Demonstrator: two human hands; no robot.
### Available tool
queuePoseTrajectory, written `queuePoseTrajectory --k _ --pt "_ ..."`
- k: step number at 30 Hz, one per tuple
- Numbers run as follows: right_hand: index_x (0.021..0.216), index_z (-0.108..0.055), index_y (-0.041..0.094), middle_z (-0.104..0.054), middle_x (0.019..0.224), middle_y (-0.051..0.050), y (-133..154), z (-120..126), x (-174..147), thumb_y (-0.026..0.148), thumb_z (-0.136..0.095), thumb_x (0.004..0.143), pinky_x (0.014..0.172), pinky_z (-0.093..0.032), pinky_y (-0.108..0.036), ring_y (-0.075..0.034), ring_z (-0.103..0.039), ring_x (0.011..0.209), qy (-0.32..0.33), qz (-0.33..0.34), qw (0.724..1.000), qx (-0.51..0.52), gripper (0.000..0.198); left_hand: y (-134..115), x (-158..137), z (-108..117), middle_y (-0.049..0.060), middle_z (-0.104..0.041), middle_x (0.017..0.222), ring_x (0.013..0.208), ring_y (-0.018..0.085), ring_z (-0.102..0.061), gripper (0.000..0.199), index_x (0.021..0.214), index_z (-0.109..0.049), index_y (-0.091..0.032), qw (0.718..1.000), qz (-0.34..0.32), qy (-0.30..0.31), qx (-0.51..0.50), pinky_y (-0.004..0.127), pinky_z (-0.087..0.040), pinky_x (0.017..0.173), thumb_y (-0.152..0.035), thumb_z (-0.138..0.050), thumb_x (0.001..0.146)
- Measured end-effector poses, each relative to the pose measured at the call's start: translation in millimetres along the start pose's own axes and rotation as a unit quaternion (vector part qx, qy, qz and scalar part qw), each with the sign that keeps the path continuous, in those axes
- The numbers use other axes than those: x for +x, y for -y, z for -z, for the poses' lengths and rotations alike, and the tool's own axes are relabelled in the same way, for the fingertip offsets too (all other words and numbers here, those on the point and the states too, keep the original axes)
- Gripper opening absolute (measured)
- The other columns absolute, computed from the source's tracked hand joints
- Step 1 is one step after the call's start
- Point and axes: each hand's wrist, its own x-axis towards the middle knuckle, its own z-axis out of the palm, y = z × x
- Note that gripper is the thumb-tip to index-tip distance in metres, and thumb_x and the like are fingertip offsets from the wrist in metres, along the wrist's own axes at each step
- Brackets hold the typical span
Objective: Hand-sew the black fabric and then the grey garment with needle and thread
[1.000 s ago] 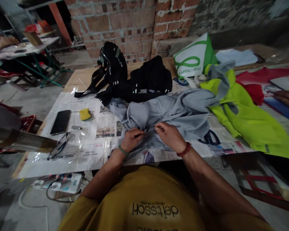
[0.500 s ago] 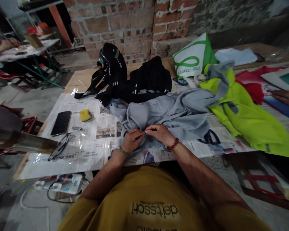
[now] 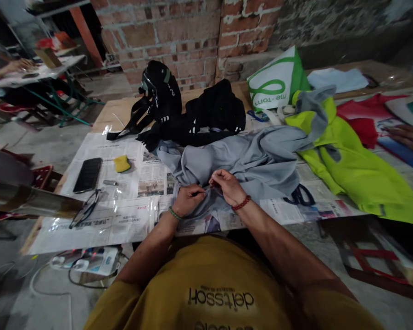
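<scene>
A crumpled grey garment (image 3: 241,158) lies across the newspaper-covered table in front of me. My left hand (image 3: 190,200), with a green bead bracelet, is closed over the near edge of the grey fabric, thumb and fingertips pinched together on it. Slightly above and to the right, my right hand (image 3: 227,187), wearing a red bracelet, has its thumb and index finger pinched. Whatever sits between those right fingertips is too small to make out. A small gap separates the two hands. Dark blue scissors handles (image 3: 300,196) poke out from under the garment at right.
Left on the table are a phone (image 3: 87,175), a yellow sponge (image 3: 122,163), glasses (image 3: 86,210) and a metallic cylinder (image 3: 30,199). Behind stand a black bag (image 3: 161,91) and a green-white bag (image 3: 278,82). A neon-yellow garment (image 3: 361,169) and another person's hand (image 3: 408,137) are at right.
My right hand has lifted away from the left, up and slightly back, so the fingertips that met are now apart. The left hand stays almost in place.
</scene>
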Motion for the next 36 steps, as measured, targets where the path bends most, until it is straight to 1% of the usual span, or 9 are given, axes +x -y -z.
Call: queuePoseTrajectory --k 2,3,8,11,13,17,25,30,36 --pt "0.072 -0.049 0.019 -0.058 0.061 0.004 4.1 5.3 4.8 0.04 -0.069 0.064 0.058 -0.042 -0.022 -0.008 -0.053 0.056 -0.018 -0.01 1.0 0.024 0.03 -0.8 -0.4 -0.6 0.0 -0.064 0.065 0.059 0.009 -0.056 0.014 0.07 -0.069 -0.016 1.0 -0.001 0.016 -0.004 0.02 -0.045 0.06 -0.023 -0.059 0.077" --pt "0.073 -0.049 0.019 -0.058 0.062 0.004 7.1 8.1 6.4 0.041 -0.07 0.064 0.056 -0.042 -0.021 -0.008 -0.054 0.056 -0.014 -0.018 0.999 0.029 0.031 -0.6 -0.4 -1.1 0.0 -0.063 0.064 0.059 0.009 -0.055 0.014 0.07 -0.068 -0.015 1.0 0.003 0.017 -0.006 0.02 -0.044 0.059 -0.023 -0.059 0.076" --pt "0.081 -0.046 0.021 -0.065 0.08 0.001 26.6 16.3 8.9 0.04 -0.071 0.069 0.051 -0.047 -0.021 -0.014 -0.065 0.071 0.051 -0.038 0.995 0.076 0.033 3.3 1.8 -2.2 -0.002 -0.06 0.061 0.057 0.009 -0.052 0.014 0.07 -0.068 -0.015 0.998 0.047 0.012 -0.031 0.019 -0.042 0.056 -0.025 -0.059 0.075" --pt "0.082 -0.046 0.022 -0.064 0.075 0.002 38.3 18.3 13.5 0.035 -0.068 0.076 0.051 -0.05 -0.022 -0.014 -0.067 0.07 0.04 -0.035 0.994 0.098 0.026 6.2 2.6 -1.9 -0.003 -0.059 0.061 0.057 0.009 -0.051 0.014 0.071 -0.068 -0.015 0.997 0.068 0.013 -0.041 0.019 -0.041 0.056 -0.026 -0.06 0.074" --pt "0.083 -0.047 0.022 -0.062 0.07 0.004 46.1 20.8 18.7 0.032 -0.066 0.079 0.055 -0.052 -0.023 -0.012 -0.066 0.066 0.025 -0.02 0.994 0.103 0.022 8.2 2.6 -2.0 -0.003 -0.058 0.059 0.056 0.009 -0.05 0.014 0.071 -0.068 -0.015 0.996 0.076 0.006 -0.043 0.019 -0.04 0.055 -0.026 -0.06 0.074" --pt "0.082 -0.047 0.022 -0.06 0.066 0.006 64.5 30.5 28.1 0.031 -0.066 0.08 0.061 -0.055 -0.025 -0.01 -0.063 0.061 -0.002 0.038 0.994 0.101 0.02 11.8 2.3 -2.5 -0.003 -0.057 0.058 0.055 0.009 -0.048 0.016 0.071 -0.067 -0.015 0.996 0.082 -0.003 -0.042 0.019 -0.039 0.054 -0.029 -0.06 0.074" --pt "0.08 -0.051 0.023 -0.061 0.063 0.006 100.3 58.1 35.0 0.03 -0.069 0.077 0.057 -0.054 -0.024 -0.01 -0.061 0.057 -0.02 0.139 0.985 0.103 0.019 10.3 2.6 -2.4 -0.004 -0.056 0.057 0.055 0.008 -0.047 0.015 0.07 -0.067 -0.015 0.994 0.091 -0.003 -0.063 0.019 -0.038 0.054 -0.029 -0.061 0.072" --pt "0.079 -0.052 0.024 -0.062 0.065 0.005 109.4 74.3 41.7 0.031 -0.072 0.074 0.059 -0.054 -0.027 -0.011 -0.061 0.06 -0.019 0.176 0.98 0.089 0.022 8.1 2.6 -1.3 -0.003 -0.058 0.059 0.057 0.008 -0.048 0.016 0.07 -0.067 -0.014 0.993 0.098 0.0 -0.066 0.019 -0.039 0.056 -0.028 -0.062 0.071" --pt "0.082 -0.053 0.025 -0.06 0.065 0.005 118.2 87.5 46.5 0.028 -0.067 0.08 0.062 -0.052 -0.029 -0.011 -0.059 0.062 -0.047 0.198 0.977 0.068 0.014 8.9 2.7 -1.7 -0.003 -0.06 0.06 0.058 0.009 -0.05 0.014 0.071 -0.068 -0.015 0.992 0.111 -0.004 -0.064 0.019 -0.04 0.057 -0.028 -0.063 0.07"
